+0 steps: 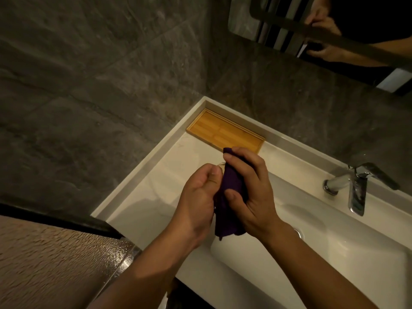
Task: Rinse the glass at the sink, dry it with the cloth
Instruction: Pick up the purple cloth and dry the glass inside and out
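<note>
Purple cloth: a dark purple cloth (230, 197) is bunched between the two hands, its lower end hanging loose above the near edge of the basin.
Right hand: the right hand (249, 192) is closed around the cloth, fingers curled over its top and thumb pressed into its front.
Left hand: the left hand (199, 198) is cupped against the cloth's other side, thumb up near the top; it grips the glass, as far as I can see.
Glass: the glass (220, 166) is almost wholly hidden; only a thin clear curve of rim shows between the left thumb and the right fingers, wrapped in the cloth.
Where: both hands are held in the air over the white table (156, 186), just left of the sink (334, 241).
Tap: a chrome tap (356, 188) stands at the far right of the sink, well apart from the hands; no water can be seen running from it.
Tray: a wooden tray (223, 132) lies in the far corner of the table, just behind the hands.
Wall: grey stone-look tiles (100, 74) run behind the table.
Mirror: a mirror (334, 30) at top right shows the hands' reflection.
</note>
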A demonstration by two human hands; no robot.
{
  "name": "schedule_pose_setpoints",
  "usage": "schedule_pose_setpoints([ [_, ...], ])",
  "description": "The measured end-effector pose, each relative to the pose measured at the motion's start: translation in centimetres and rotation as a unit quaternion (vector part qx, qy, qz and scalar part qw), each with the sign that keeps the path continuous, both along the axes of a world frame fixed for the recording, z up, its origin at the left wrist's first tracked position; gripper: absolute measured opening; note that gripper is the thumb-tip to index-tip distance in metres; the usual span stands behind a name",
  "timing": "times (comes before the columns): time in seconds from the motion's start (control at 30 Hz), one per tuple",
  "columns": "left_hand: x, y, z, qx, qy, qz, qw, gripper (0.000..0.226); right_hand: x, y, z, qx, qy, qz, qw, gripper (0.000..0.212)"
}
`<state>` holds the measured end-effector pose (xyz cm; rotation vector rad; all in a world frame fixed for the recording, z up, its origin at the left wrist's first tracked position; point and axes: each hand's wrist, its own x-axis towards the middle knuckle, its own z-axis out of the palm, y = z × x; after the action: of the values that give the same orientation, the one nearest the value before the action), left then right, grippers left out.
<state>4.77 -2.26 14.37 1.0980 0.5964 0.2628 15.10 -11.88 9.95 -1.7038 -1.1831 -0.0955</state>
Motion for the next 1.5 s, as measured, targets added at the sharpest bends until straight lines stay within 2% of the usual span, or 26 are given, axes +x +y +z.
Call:
schedule_pose_setpoints([
  [0.1,0.1,-0.2,0.0,0.025,-0.001,0.004,1.0,0.032,-0.2,0.6,0.4,-0.007,0.06,-0.039,0.997,0.061],
  [0.2,0.1,-0.6,-0.2,0.04,-0.024,0.024,0.999,0.035,-0.6,1.1,0.8,0.029,0.133,-0.072,0.988,0.07],
  [0.33,0.1,-1.7,-0.5,0.028,-0.063,0.04,0.997,0.027,-1.6,1.3,1.1,0.1,0.305,-0.096,0.942,0.048],
  [0.4,0.0,-2.3,-1.1,0.025,-0.069,0.035,0.997,0.026,-1.6,1.1,1.2,0.105,0.335,-0.09,0.932,0.051],
  [0.5,-0.1,-1.8,-1.1,-0.015,-0.065,0.011,0.998,0.027,-0.7,0.5,1.4,0.078,0.319,-0.076,0.941,0.048],
  [0.57,-0.1,-0.4,-0.4,-0.04,-0.054,-0.016,0.998,0.025,0.1,-0.2,1.3,0.056,0.259,-0.07,0.962,0.048],
  [0.63,0.2,0.5,0.4,-0.052,0.009,-0.004,0.999,0.03,0.5,-0.8,0.8,0.022,0.161,-0.043,0.986,0.051],
  [0.7,0.5,0.6,0.4,-0.05,0.081,0.032,0.995,0.04,0.3,-1.0,0.3,0.001,0.106,0.001,0.994,0.053],
  [0.8,0.9,-0.5,0.8,-0.026,0.113,0.061,0.991,0.033,-0.6,-0.8,0.1,0.006,0.12,0.015,0.993,0.048],
  [0.9,1.1,-1.1,1.1,-0.008,0.118,0.09,0.989,0.028,-1.2,-0.4,0.6,0.012,0.136,-0.033,0.99,0.053],
  [0.93,1.2,-1.3,1.0,-0.02,0.112,0.105,0.988,0.028,-1.3,-0.3,0.8,0.019,0.146,-0.055,0.988,0.048],
  [1.0,1.3,-1.9,0.9,-0.083,0.095,0.15,0.981,0.027,-1.8,0.0,1.1,0.054,0.219,-0.096,0.969,0.032],
  [1.07,1.4,-2.7,0.8,-0.162,0.064,0.192,0.966,0.027,-2.6,0.4,1.2,0.098,0.307,-0.124,0.938,0.025],
  [1.1,1.4,-3.0,0.6,-0.193,0.047,0.202,0.959,0.028,-2.9,0.6,1.3,0.108,0.323,-0.135,0.93,0.023],
  [1.13,1.4,-3.2,0.6,-0.215,0.038,0.2,0.955,0.03,-2.9,0.5,1.2,0.11,0.322,-0.14,0.93,0.023],
  [1.2,1.4,-2.5,0.1,-0.202,0.047,0.17,0.963,0.028,-2.0,-0.1,1.2,0.091,0.307,-0.117,0.94,0.025],
  [1.3,1.8,-0.3,-0.1,-0.08,0.094,0.093,0.988,0.027,0.6,-1.4,1.3,-0.019,0.217,-0.021,0.976,0.029],
  [1.37,2.0,0.2,0.1,-0.026,0.12,0.067,0.99,0.029,1.2,-1.6,1.3,-0.066,0.156,0.032,0.985,0.031],
  [1.43,2.1,-0.3,0.4,-0.051,0.121,0.099,0.986,0.028,0.7,-1.2,1.1,-0.031,0.165,0.005,0.986,0.031],
  [1.5,2.3,-1.6,0.5,-0.137,0.105,0.177,0.969,0.028,-0.7,-0.4,0.7,0.04,0.257,-0.075,0.963,0.031],
])
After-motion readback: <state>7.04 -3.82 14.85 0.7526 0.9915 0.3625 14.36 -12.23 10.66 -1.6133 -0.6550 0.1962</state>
